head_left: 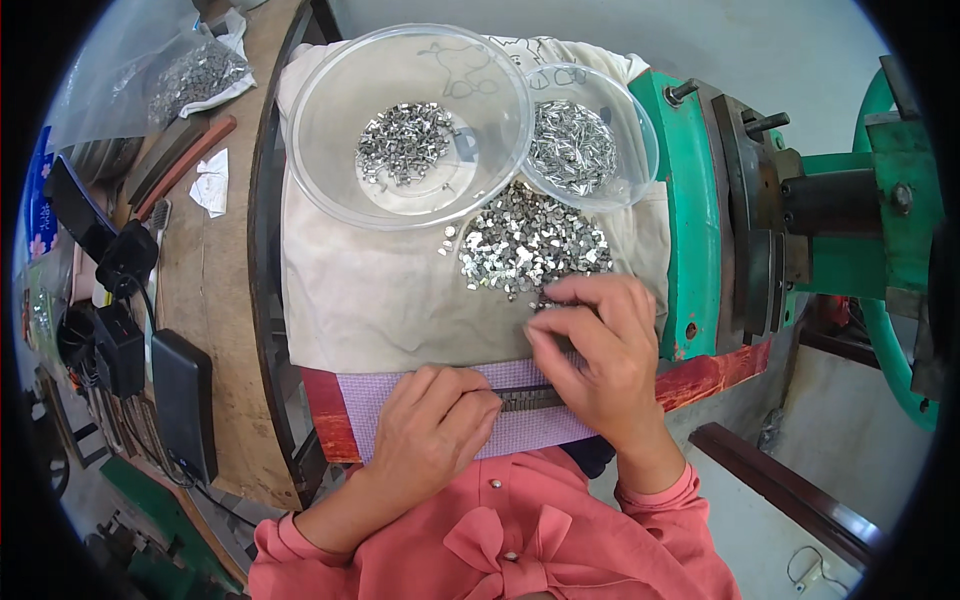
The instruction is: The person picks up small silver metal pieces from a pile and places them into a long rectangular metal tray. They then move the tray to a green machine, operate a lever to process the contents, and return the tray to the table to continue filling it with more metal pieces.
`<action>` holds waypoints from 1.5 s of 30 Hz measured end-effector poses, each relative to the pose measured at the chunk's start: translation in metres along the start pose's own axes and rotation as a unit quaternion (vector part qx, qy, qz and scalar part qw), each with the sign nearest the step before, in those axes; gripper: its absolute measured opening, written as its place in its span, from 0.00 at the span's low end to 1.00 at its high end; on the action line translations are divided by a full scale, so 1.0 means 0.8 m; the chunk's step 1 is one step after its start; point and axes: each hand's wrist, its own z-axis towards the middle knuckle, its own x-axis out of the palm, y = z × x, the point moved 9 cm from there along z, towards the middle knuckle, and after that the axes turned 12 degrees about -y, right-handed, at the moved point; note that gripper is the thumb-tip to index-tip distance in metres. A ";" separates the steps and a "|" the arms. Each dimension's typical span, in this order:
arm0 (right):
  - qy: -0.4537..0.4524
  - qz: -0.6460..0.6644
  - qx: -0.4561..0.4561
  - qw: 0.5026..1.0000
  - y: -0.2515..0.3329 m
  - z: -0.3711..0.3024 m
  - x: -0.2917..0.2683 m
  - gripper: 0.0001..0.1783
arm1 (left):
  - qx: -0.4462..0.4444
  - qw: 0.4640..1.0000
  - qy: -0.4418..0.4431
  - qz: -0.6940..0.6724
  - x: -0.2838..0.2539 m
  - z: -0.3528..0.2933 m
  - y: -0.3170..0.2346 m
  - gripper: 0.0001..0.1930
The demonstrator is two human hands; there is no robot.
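Observation:
My left hand point(432, 425) is closed, its fingers curled over the left end of a dark, ridged metal strip point(530, 399). The strip lies crosswise on a lilac checked cloth point(362, 400). Just beyond it, my right hand point(612, 350) bends over the near edge of a loose heap of small shiny metal pieces point(530, 240). The thumb and a finger of that hand meet in a pinch, and another finger curls above them close to the heap. Whatever sits between those tips is too small to make out. The left fingers hide part of the strip.
Behind the heap stand a large clear plastic tub point(310, 150) of short metal bits and a smaller one point(648, 150) of slim pins, both on beige cloth point(340, 300). At right is a green machine point(690, 240); at left, a wooden table point(225, 300) bears a black power bank point(183, 400).

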 end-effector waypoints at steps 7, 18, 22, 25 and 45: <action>0.054 0.044 0.020 0.997 0.010 -0.051 -0.020 0.12 | 0.043 0.999 0.011 0.012 -0.001 0.000 -0.008 0.11; 0.067 0.060 0.025 0.996 0.015 -0.068 -0.010 0.13 | 0.022 0.999 0.026 0.005 0.005 0.005 -0.003 0.10; 0.065 0.052 0.021 0.996 0.014 -0.065 -0.012 0.13 | 0.019 0.999 0.030 0.015 0.001 0.002 -0.001 0.12; 0.062 0.052 0.023 0.996 0.015 -0.066 -0.013 0.13 | 0.010 0.999 0.033 0.013 0.000 0.001 0.001 0.13; 0.091 0.028 -0.056 0.994 0.045 -0.062 0.002 0.13 | -0.041 0.999 -0.022 -0.021 -0.023 0.013 0.015 0.13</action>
